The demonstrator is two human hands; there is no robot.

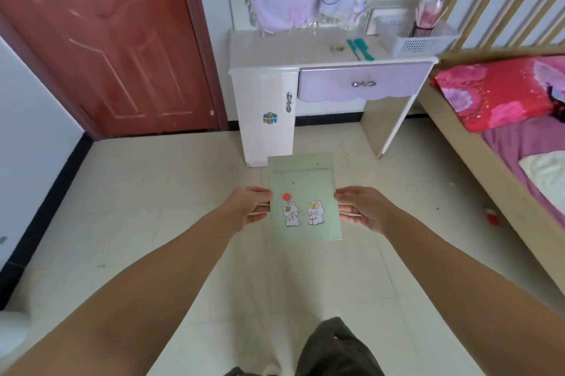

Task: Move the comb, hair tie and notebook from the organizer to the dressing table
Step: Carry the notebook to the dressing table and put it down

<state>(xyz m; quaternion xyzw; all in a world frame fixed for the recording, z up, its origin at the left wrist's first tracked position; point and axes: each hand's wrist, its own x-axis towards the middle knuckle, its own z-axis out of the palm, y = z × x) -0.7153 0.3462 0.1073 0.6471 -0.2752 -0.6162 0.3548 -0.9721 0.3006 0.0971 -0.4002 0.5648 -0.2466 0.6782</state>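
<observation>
Notably, no readable writing or brand showed on any item. The notebook (304,201) bore only printed pictures: two white cartoon rabbits and a red dot on a pale green cover, with a smaller sheet or flap edge visible across its upper part.

Left hand (249,207): partly closed, thumb on top and fingers beneath, pinching the notebook's left edge. Right hand (362,207): likewise partly closed, pinching the right edge. Both arms were extended forward, and the notebook was held flat between the hands, in the air above the tiled floor (153,192), well short of the bench (275,48).

On the bench top lay the teal comb (360,49), near the right side, just beside a white perforated organizer (412,39) at the right rear corner. A small object, apparently the hair tie (337,48), lay just left of the comb; it was too blurred to confirm. The organizer held a dark wire holder with pink-wrapped contents standing in it.

The bench had a lilac drawer (363,82) under its top. A red-brown door (101,39) stood to the left, and a bed (519,131) with pink and red bedding to the right.
</observation>
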